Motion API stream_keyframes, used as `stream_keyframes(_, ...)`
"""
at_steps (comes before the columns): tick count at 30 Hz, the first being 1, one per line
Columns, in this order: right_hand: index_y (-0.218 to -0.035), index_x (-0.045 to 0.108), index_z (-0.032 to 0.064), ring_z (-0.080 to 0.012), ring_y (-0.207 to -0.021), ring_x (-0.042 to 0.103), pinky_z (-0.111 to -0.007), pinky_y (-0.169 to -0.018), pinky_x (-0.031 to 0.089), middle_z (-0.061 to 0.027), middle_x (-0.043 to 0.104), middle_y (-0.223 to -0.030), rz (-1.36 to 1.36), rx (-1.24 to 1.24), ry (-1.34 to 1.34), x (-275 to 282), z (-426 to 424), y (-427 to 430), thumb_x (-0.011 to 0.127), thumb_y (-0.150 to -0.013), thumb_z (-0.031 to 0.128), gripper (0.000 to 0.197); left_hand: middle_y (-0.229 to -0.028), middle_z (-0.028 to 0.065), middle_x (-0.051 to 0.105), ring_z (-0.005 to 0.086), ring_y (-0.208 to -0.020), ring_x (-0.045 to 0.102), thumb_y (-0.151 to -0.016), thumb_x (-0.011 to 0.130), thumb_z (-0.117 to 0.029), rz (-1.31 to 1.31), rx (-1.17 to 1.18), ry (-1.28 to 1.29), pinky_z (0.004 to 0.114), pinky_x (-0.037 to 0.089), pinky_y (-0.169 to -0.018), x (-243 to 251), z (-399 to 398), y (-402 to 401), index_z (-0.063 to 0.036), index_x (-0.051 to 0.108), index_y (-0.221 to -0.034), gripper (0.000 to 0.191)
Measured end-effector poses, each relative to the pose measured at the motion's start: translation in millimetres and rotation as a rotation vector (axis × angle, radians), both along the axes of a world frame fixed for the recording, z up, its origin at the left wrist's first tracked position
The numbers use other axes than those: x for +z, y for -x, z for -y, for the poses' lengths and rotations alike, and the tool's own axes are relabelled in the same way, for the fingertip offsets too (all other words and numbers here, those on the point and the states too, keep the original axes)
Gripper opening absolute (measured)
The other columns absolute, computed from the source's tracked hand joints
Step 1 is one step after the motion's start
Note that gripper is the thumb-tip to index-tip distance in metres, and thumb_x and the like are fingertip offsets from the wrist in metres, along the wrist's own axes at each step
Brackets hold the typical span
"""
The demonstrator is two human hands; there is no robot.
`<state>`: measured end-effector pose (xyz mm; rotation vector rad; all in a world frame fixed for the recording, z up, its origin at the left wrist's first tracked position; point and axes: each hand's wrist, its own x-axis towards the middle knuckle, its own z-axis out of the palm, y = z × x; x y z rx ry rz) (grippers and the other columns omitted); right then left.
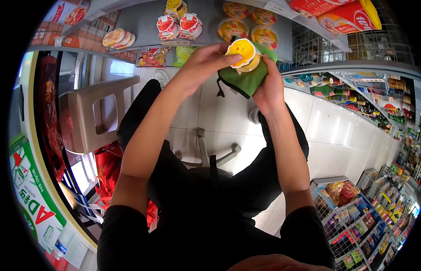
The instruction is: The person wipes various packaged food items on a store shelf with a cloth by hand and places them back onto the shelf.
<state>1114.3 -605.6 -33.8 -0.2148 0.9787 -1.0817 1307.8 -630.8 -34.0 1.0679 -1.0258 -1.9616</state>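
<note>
My left hand point(210, 62) grips a small yellow cup point(247, 56) with a chick-face lid, thumb across the lid's edge. A green cloth point(246, 79) with dark edging and a dangling cord lies behind and below the cup. My right hand point(270, 84) holds the cloth from the right, its fingertips near the side of the cup. Just beyond both hands is a grey shelf point(203, 28). On it stand red-lidded cups point(190, 26), a yellow cup point(176, 8) of similar look, and several round orange-lidded tubs point(232, 29).
A beige plastic stool point(75, 111) stands at left. Bagged snacks point(153, 57) sit on a lower shelf. Bottles point(332, 91) line the right-hand shelves, above a wire rack of packets point(353, 216). The wheeled chair base point(210, 149) is below me. A green-and-white carton point(34, 189) stands far left.
</note>
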Motion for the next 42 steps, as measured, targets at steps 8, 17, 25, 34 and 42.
stream_keyframes(8, -0.142, 0.049, 0.0015, -0.0235, -0.127, 0.058, -0.039, -0.109, 0.044, -0.0126, 0.059, -0.139, -0.125, -0.174, 0.215, 2.8, -1.3, 2.5, 0.047, -0.107, 0.034, 0.048, -0.141, 0.0087, 0.058, 0.0196, -0.128, 0.058, -0.096, 0.073, -0.020, -0.126, -0.007, 0.016, 0.039, 0.047, -0.111, 5.4, -2.6, 5.9, -0.0024, 0.043, -0.152, 0.066)
stream_keyframes(17, -0.135, 0.059, -0.0035, -0.0278, -0.125, 0.058, -0.035, -0.109, 0.041, -0.0171, 0.061, -0.138, -0.950, 0.022, 0.886, 5.7, -6.1, 15.1, 0.057, -0.102, 0.023, 0.042, -0.131, 0.0086, 0.064, 0.0198, -0.119, 0.064, -0.095, 0.075, -0.028, -0.263, 0.033, -0.124, 0.036, 0.052, -0.107, 12.9, 1.9, -8.1, -0.0047, 0.054, -0.142, 0.056)
stream_keyframes(25, -0.135, 0.060, -0.0036, -0.0290, -0.124, 0.059, -0.037, -0.109, 0.041, -0.0194, 0.063, -0.137, -1.157, 0.192, 0.944, 6.1, -11.6, 10.5, 0.054, -0.101, 0.012, 0.038, -0.116, 0.0093, 0.067, 0.0193, -0.103, 0.069, -0.094, 0.073, -0.045, -0.166, -0.013, -0.142, 0.034, 0.057, -0.097, 1.8, 2.5, -2.1, -0.0024, 0.057, -0.133, 0.060)
stream_keyframes(34, -0.135, 0.057, -0.0042, -0.0185, -0.116, 0.061, -0.032, -0.100, 0.047, -0.0122, 0.064, -0.127, -0.652, 0.016, 0.339, 12.8, -8.0, 1.3, 0.050, -0.107, 0.039, 0.052, -0.128, 0.0162, 0.064, 0.0264, -0.115, 0.067, -0.099, 0.063, -0.036, -0.356, 0.040, -0.230, 0.040, 0.057, -0.103, 9.5, 2.9, -1.9, 0.0009, 0.051, -0.136, 0.054)
stream_keyframes(42, -0.139, 0.053, 0.0011, -0.0235, -0.125, 0.059, -0.037, -0.107, 0.047, -0.0117, 0.060, -0.138, -0.302, -0.083, 0.142, 10.1, -1.7, 0.8, 0.053, -0.106, 0.037, 0.049, -0.136, 0.0181, 0.059, 0.0301, -0.125, 0.062, -0.097, 0.067, -0.038, -0.467, 0.299, -0.204, 0.045, 0.051, -0.109, -7.0, 10.1, -7.0, -0.0021, 0.048, -0.139, 0.058)
